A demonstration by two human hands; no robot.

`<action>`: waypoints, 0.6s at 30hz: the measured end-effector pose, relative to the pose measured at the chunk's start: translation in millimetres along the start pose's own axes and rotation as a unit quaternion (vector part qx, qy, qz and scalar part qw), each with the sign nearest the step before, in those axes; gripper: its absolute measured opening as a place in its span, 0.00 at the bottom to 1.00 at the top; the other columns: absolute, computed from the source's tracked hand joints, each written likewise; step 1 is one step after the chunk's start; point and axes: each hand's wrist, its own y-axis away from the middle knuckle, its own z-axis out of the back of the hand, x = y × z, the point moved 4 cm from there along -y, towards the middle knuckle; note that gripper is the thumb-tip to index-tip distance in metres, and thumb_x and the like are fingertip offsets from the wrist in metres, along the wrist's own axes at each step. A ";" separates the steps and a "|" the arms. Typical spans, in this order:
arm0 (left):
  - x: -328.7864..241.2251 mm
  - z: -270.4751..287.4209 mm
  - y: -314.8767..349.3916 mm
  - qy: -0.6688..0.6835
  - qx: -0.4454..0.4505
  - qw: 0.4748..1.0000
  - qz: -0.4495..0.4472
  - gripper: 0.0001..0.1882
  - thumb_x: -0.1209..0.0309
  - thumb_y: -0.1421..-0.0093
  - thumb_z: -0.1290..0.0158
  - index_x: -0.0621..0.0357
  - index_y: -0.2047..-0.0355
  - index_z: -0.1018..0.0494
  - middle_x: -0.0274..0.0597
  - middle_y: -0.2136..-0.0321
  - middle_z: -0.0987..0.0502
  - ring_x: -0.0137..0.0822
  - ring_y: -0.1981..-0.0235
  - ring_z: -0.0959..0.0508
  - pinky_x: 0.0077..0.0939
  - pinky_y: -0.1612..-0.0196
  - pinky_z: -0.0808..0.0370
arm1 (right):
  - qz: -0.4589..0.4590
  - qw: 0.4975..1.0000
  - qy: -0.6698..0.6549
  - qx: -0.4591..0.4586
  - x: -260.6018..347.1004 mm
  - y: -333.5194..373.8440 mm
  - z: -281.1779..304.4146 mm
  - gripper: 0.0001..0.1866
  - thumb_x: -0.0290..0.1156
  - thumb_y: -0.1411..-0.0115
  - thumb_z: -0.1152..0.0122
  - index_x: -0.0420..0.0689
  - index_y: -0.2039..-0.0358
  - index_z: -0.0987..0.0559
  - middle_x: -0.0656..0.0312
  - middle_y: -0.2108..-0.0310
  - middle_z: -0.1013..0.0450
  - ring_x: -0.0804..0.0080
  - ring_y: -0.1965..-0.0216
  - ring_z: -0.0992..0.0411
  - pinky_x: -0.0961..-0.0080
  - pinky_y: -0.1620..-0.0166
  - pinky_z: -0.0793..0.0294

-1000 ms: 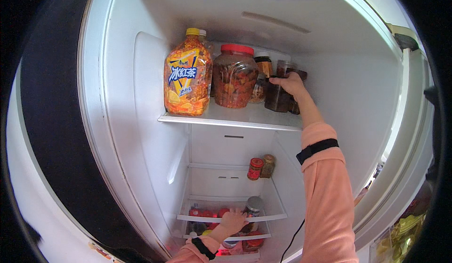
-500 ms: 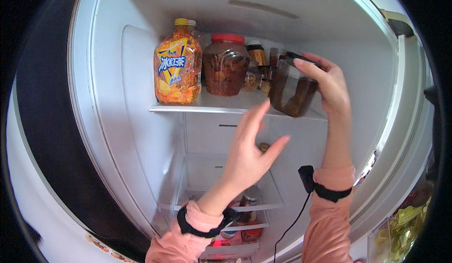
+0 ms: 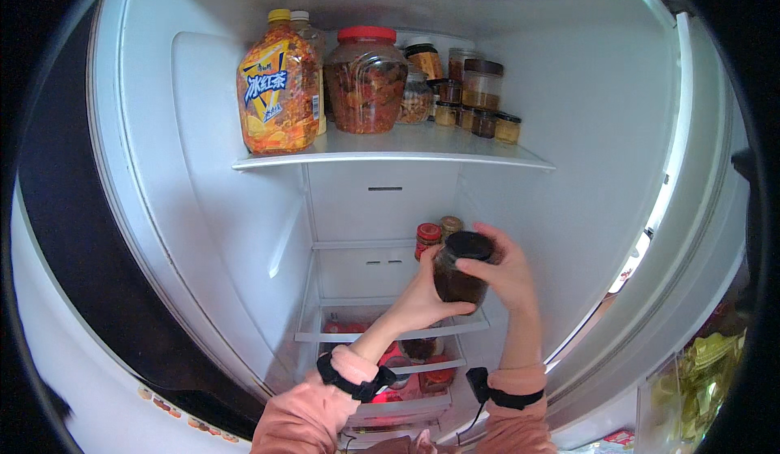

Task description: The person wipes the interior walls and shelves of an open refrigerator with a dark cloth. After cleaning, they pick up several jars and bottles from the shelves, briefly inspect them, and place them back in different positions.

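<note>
A dark-filled glass jar (image 3: 460, 285) with a black lid is held between my two hands, in front of the fridge's lower shelves. My left hand (image 3: 429, 298) is wrapped round its side, with the thumb along the near lower part. My right hand (image 3: 505, 265) grips it at the lid, thumb and fingers on either side. Just behind the jar, a small red-lidded jar (image 3: 427, 239) and a brownish-lidded jar (image 3: 452, 225) stand on a shelf, partly hidden.
The top shelf (image 3: 390, 157) carries a large orange drink bottle (image 3: 276, 97), a big red-lidded jar (image 3: 367, 84) and several smaller jars (image 3: 481, 88) at the right. Red packages (image 3: 437, 378) lie on the lower shelves. Yellow-green packets (image 3: 711, 389) sit in the door at the right.
My right hand has brought the jar down and left from the edge of the top shelf. My left hand, open and empty before, has closed round its side. The view has shifted.
</note>
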 end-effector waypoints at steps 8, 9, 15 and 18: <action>146.5 10.2 -20.0 0.015 -0.018 0.995 0.098 0.60 0.64 0.61 0.26 0.59 0.37 0.59 0.56 0.45 0.35 0.47 0.43 0.31 0.38 0.41 0.34 | -0.038 0.995 -0.036 0.080 -144.8 -61.4 -26.2 0.45 0.31 0.55 0.24 0.39 0.38 0.36 0.55 0.46 0.31 0.67 0.46 0.31 0.72 0.44 0.32; 156.7 13.4 -21.2 -0.005 -0.031 0.995 0.096 0.60 0.64 0.61 0.26 0.58 0.37 0.58 0.55 0.45 0.34 0.47 0.44 0.31 0.38 0.41 0.34 | -0.054 0.994 -0.041 0.080 -159.9 -67.9 -30.9 0.44 0.29 0.55 0.24 0.39 0.38 0.36 0.56 0.46 0.30 0.68 0.47 0.31 0.73 0.44 0.32; 198.9 29.7 -31.6 -0.061 -0.060 0.990 0.110 0.62 0.64 0.61 0.26 0.56 0.36 0.59 0.54 0.46 0.32 0.44 0.46 0.29 0.37 0.43 0.31 | -0.059 0.992 -0.019 0.109 -215.8 -103.8 -47.1 0.43 0.35 0.54 0.24 0.37 0.40 0.35 0.53 0.46 0.30 0.67 0.46 0.31 0.73 0.44 0.32; 222.1 37.7 -38.4 -0.093 -0.066 0.982 0.154 0.59 0.64 0.61 0.26 0.57 0.37 0.56 0.54 0.46 0.32 0.45 0.47 0.28 0.36 0.44 0.30 | -0.051 0.994 0.025 0.089 -231.1 -116.4 -52.5 0.41 0.35 0.54 0.24 0.35 0.42 0.33 0.52 0.48 0.28 0.67 0.48 0.30 0.72 0.45 0.31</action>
